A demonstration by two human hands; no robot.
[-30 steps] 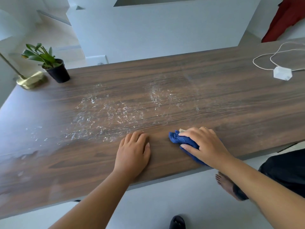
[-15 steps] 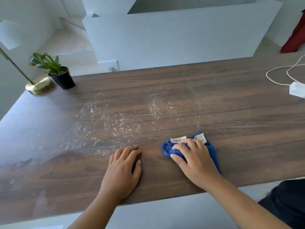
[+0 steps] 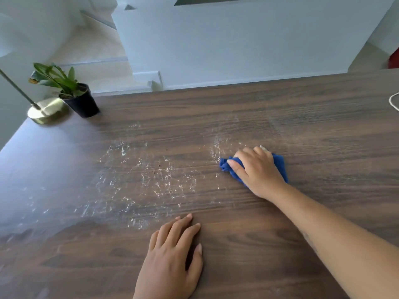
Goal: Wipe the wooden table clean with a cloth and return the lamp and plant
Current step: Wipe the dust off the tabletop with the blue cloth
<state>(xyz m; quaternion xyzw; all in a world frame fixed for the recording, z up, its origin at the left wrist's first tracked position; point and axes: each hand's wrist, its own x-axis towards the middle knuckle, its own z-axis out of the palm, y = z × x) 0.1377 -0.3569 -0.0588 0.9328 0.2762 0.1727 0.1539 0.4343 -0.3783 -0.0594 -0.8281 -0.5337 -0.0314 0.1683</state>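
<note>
The dark wooden table (image 3: 302,130) fills the view, with white powdery smears (image 3: 151,178) across its left-middle part. My right hand (image 3: 257,169) presses a blue cloth (image 3: 280,165) flat on the table at the right edge of the smears. My left hand (image 3: 172,260) rests palm down near the front edge, holding nothing. At the far left corner stand a small green plant in a black pot (image 3: 79,100) and the brass base of a lamp (image 3: 46,110), touching or nearly touching each other.
A white cable (image 3: 394,102) lies at the table's right edge. Behind the table is a white half wall (image 3: 237,44) and a stairwell going down at the back left.
My right hand has pushed the blue cloth away from the front edge toward the table's middle, up to the smears. My left hand stays flat near the front edge. The view has shifted forward.
</note>
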